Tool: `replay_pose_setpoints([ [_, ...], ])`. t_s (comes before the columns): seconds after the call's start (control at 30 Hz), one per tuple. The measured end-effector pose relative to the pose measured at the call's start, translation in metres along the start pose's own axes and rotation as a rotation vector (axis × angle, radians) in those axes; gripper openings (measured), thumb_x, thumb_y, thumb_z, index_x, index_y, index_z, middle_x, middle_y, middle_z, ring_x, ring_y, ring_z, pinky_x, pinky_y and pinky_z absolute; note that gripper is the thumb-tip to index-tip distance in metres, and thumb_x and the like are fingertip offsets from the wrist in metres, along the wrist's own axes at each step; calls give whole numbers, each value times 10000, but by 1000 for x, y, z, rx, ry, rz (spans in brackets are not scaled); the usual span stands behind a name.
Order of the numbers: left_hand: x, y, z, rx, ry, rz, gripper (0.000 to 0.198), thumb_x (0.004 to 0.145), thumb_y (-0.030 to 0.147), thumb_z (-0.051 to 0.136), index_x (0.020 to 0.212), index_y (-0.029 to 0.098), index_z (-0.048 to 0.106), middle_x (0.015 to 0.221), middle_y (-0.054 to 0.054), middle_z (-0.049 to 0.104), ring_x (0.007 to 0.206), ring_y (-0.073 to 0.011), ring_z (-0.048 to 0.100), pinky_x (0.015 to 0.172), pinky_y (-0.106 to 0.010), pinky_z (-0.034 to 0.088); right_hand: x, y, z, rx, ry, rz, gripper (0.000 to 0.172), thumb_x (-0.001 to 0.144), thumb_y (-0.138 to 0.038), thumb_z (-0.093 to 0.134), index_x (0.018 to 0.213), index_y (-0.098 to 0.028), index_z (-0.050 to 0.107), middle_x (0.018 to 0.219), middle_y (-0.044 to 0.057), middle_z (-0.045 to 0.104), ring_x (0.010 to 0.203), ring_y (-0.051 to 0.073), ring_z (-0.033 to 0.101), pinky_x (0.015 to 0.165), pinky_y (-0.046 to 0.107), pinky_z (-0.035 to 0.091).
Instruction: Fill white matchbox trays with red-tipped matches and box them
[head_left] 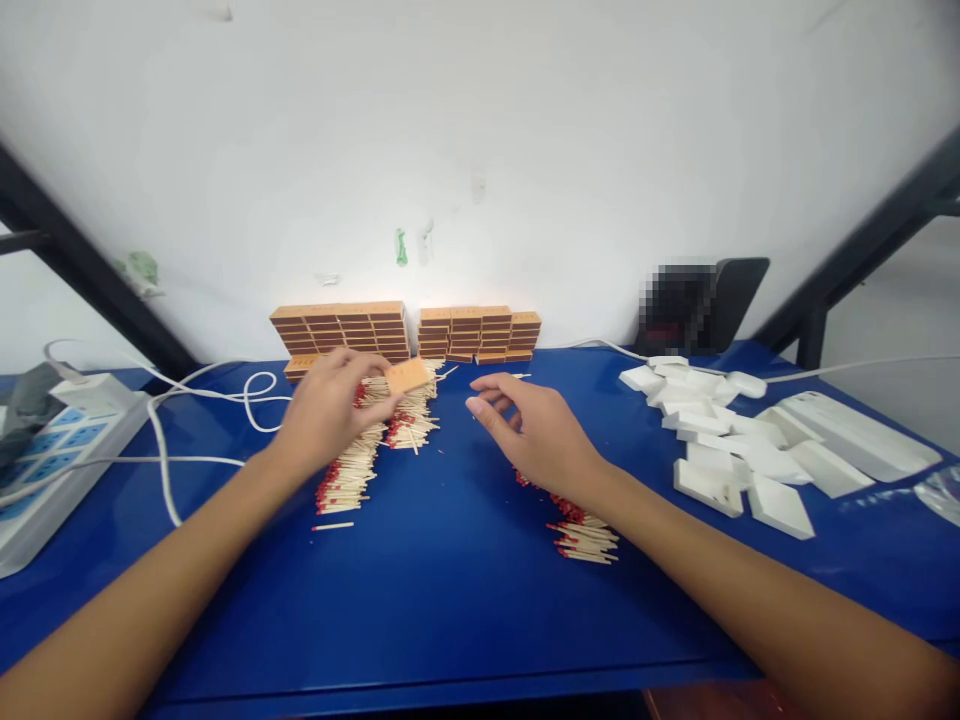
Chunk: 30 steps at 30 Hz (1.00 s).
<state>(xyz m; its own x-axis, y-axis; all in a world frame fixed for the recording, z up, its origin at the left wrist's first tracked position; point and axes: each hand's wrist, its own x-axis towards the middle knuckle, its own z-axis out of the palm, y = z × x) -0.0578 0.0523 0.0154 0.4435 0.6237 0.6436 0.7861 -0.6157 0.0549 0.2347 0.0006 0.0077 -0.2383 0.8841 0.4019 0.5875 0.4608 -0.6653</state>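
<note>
My left hand (pixel 328 405) holds an orange matchbox (pixel 407 376) between thumb and fingers, above a pile of red-tipped matches (pixel 349 470). A second bunch of matches (pixel 412 420) lies just below and right of that box. My right hand (pixel 536 430) is to the right, its thumb and fingers curved and apart, with nothing between them. Under its wrist lie more matches (pixel 589 540), partly hidden by the arm. Stacked matchboxes (pixel 341 325) stand against the wall behind my left hand, and a shorter stack (pixel 476 330) stands beside them.
White box trays (pixel 697 420) lie heaped on the right of the blue table (pixel 420 620), near a long white case (pixel 862 435). A black object (pixel 739 300) leans on the wall. At left are a power strip (pixel 67 460) and white cables (pixel 161 440).
</note>
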Motion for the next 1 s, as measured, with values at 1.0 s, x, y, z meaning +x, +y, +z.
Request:
replay_pose_setpoints([
  [1.0, 2, -54, -4, 182, 48, -14, 270, 1010, 417, 582, 1113, 238, 755, 1049, -121, 764, 1040, -339, 631, 930, -473, 470, 35, 49, -64, -556, 287, 30, 257, 1018, -334, 564, 913, -199, 755, 901, 122, 783, 828, 283, 692, 731, 390, 459],
])
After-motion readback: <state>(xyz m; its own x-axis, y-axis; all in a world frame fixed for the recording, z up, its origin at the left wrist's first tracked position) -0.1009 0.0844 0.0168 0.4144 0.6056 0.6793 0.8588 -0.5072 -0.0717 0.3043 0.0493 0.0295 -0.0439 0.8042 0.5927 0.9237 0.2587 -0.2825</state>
